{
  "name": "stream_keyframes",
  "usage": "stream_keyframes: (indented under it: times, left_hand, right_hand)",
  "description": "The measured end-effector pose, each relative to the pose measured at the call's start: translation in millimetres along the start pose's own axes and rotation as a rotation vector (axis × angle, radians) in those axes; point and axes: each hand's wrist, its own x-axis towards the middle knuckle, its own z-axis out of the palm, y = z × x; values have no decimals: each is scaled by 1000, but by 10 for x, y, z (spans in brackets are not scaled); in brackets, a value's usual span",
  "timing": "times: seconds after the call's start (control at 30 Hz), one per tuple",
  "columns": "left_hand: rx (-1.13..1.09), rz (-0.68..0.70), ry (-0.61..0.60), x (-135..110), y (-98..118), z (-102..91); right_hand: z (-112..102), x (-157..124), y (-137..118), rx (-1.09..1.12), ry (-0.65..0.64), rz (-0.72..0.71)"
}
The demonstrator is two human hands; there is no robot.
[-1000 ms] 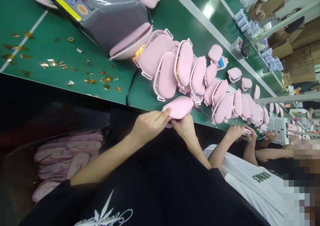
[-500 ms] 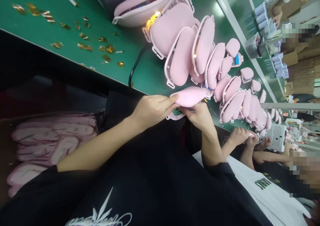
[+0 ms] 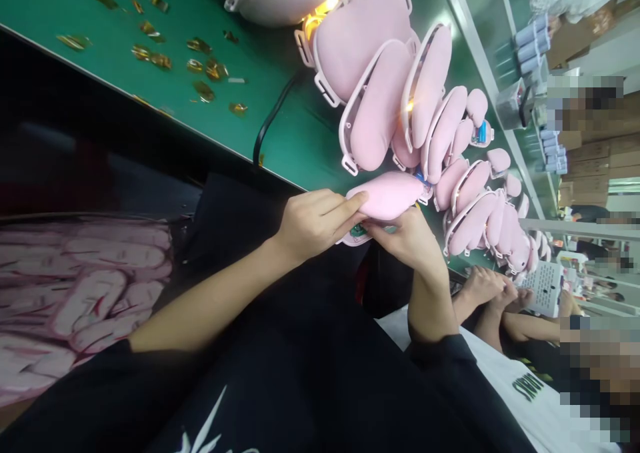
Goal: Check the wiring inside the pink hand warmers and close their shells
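A pink padded casing (image 3: 387,195), rounded and with strap slots at its end, is held between my two hands just off the table's near edge. My left hand (image 3: 317,223) pinches its left end, the fingers on the pink top. My right hand (image 3: 410,236) grips it from below and the right, its thumb and fingers near the gap between the halves. In that gap a green circuit board (image 3: 358,229) shows, beside the pale lower shell. The tips of my right fingers are partly hidden under the casing.
Several similar pink casings (image 3: 373,113) crowd the green table (image 3: 190,116), some with lit yellow lights. Scraps of gold film (image 3: 160,61) and a black cable (image 3: 273,119) lie leftward. Pink pieces (image 3: 95,299) fill a box at lower left. A co-worker's hands (image 3: 485,286) are at right.
The view has shifted, so the table's things sit differently in the picture. My hands keep their hold on the casing, with the right hand turned slightly further beneath it.
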Motion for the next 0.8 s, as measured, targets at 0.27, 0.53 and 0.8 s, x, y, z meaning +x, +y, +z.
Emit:
stream_keyframes:
  times: [0.27, 0.53, 0.8]
  left_hand:
    - [-8, -12, -1, 22, 8, 25]
    - [-54, 10, -48, 36, -86, 40]
    - [-186, 79, -61, 58, -168, -12]
  right_hand:
    - [183, -260, 181, -193, 156, -187]
    - [603, -408, 626, -286, 232, -192]
    - [643, -505, 815, -220, 359, -241]
